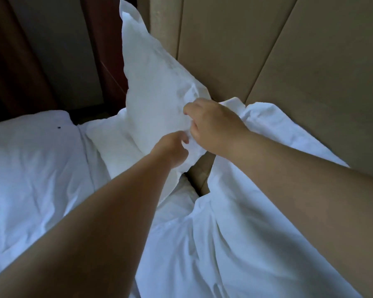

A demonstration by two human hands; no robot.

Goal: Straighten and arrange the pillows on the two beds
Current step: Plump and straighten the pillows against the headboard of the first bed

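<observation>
A white pillow [153, 87] stands upright on its end against the beige padded headboard [256, 50]. Its lower right edge is pinched by both hands. My left hand [172, 150] grips the pillow's lower corner from below. My right hand [213, 125] grips the pillow's edge just above it. A second white pillow [110, 138] lies flat beneath the upright one. To the right, another white pillow [256, 190] lies slanted along the headboard, partly under my right forearm.
A white duvet [30, 168] covers the bed at the left, with a small dark speck near its top. Dark wooden panels [30, 50] and a narrow gap lie beyond the bed's head. A strip of headboard shows between the pillows.
</observation>
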